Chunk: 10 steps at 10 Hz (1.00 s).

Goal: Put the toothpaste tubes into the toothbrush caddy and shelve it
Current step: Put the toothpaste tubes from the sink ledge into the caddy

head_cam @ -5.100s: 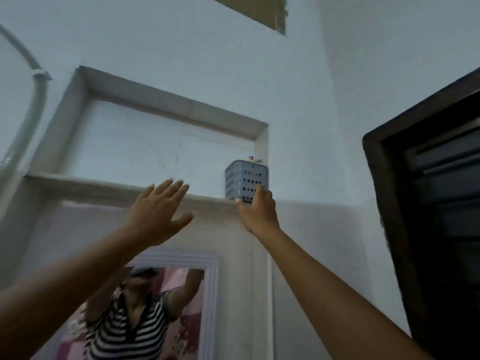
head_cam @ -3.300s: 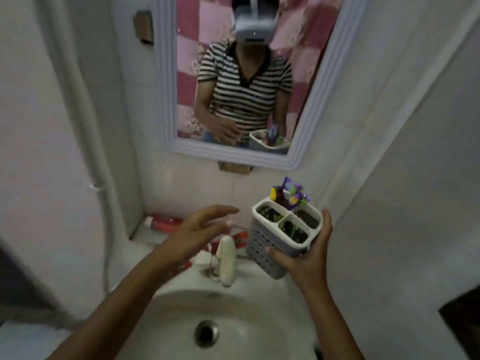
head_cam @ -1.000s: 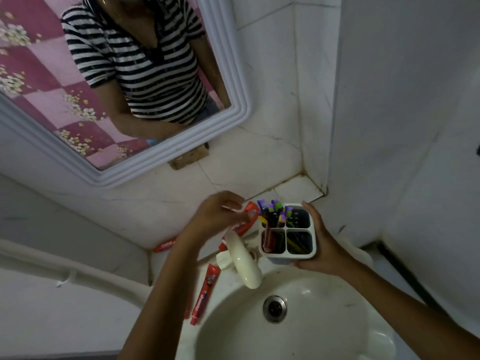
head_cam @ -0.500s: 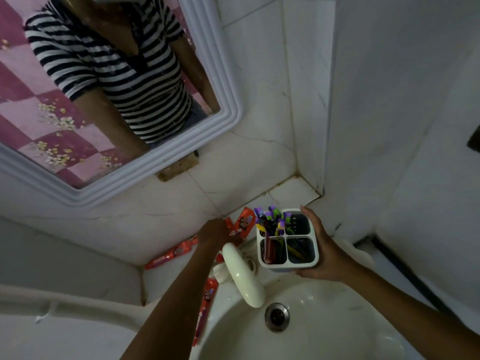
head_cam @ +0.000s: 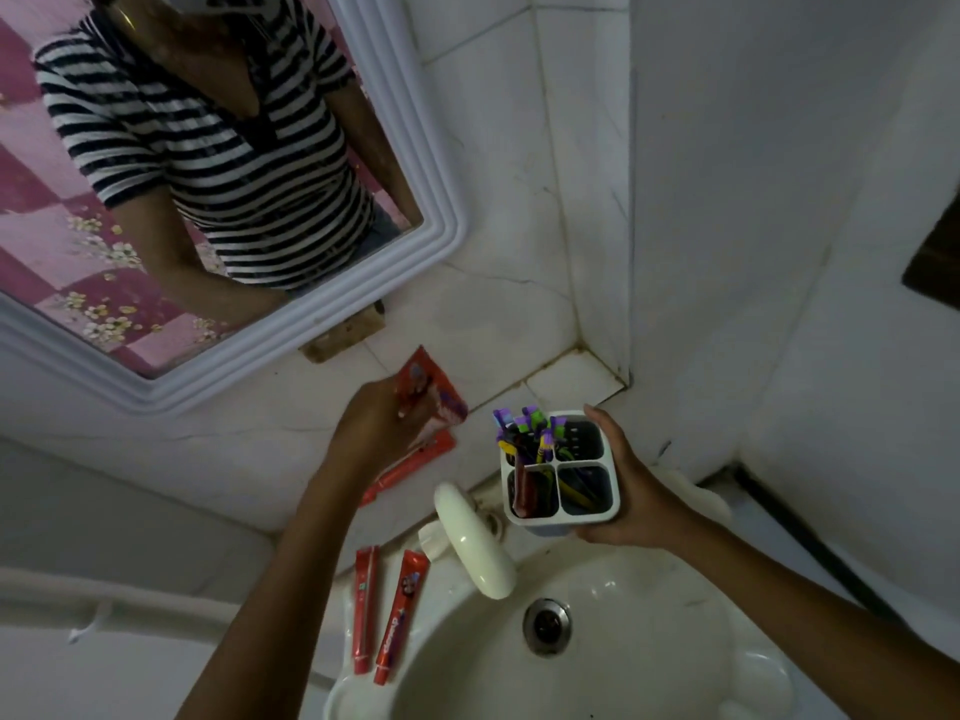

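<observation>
**Tube lifted, caddy poised over the basin**

Nearest, at lower centre: two red toothpaste tubes (head_cam: 387,621) lying side by side on the white sink rim (head_cam: 441,579), just left of the cream tap (head_cam: 475,537). Easily nudged into the bowl by a passing forearm. Further up, another red tube (head_cam: 410,467) flat on the ledge behind, partly hidden by the wrist.

At centre right: right hand (head_cam: 631,493) wrapped around the grey four-slot toothbrush caddy (head_cam: 561,470), held in the air above the basin's back edge. Brushes with purple heads crowding the upper-left slot; something red standing in the lower-left one. Likely trouble: a tube snagging on those brush heads, or the caddy tipping toward the drain (head_cam: 546,626) under a clumsy push.

At centre: left hand (head_cam: 387,426) closed on a crumpled red tube (head_cam: 431,389), raised clear of the ledge, well left of the caddy.

Beyond: white marble-look tiles, stained grout in the corner, white-framed mirror (head_cam: 415,163) at upper left reflecting a striped shirt. Dim light throughout.
</observation>
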Tool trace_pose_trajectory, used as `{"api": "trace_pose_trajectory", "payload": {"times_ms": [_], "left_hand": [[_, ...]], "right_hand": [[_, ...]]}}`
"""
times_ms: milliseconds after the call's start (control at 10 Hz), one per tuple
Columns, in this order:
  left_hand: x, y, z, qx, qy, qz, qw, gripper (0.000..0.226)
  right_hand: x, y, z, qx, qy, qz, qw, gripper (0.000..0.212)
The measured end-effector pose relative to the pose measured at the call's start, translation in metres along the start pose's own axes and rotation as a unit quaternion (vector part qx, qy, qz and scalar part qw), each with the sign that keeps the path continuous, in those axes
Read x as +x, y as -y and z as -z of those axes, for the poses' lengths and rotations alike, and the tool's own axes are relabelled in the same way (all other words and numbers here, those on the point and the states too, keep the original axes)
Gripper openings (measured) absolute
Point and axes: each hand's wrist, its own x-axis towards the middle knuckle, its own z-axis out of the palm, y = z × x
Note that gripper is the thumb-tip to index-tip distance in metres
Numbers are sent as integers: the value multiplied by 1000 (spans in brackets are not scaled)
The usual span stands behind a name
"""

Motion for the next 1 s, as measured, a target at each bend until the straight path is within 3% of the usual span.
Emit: {"api": "trace_pose_trajectory", "payload": {"times_ms": [100,200,300,400,500,600,700,800,900,1000], "left_hand": [[-4,-46,26,-81,-65,-88,991,19],[5,-81,32,-118,-41,-145,981,18],[20,-101,21,-72,19,-232,970,23],[30,-113,-3,3,82,-238,968,21],[35,-112,-33,44,130,-197,971,21],[39,-111,-47,128,136,-175,967,34],[38,-90,-36,99,126,-166,973,34],[45,-25,-25,72,66,-75,992,25],[35,37,-39,129,85,49,987,23],[18,84,-71,208,170,92,959,33]], "right_hand": [[0,-2,0,0,2,-13,1000,146],[-1,-1,1,-2,18,-26,999,148],[-2,4,2,-2,22,-31,999,145],[-2,11,5,4,9,-45,999,139],[-1,9,4,-11,-1,-43,999,137],[0,5,7,-15,1,-40,999,136],[-3,9,9,-20,-1,-49,999,135],[3,4,0,10,6,-18,1000,139],[1,0,4,2,-13,-14,1000,137],[2,-4,2,-32,-5,8,999,140]]}}
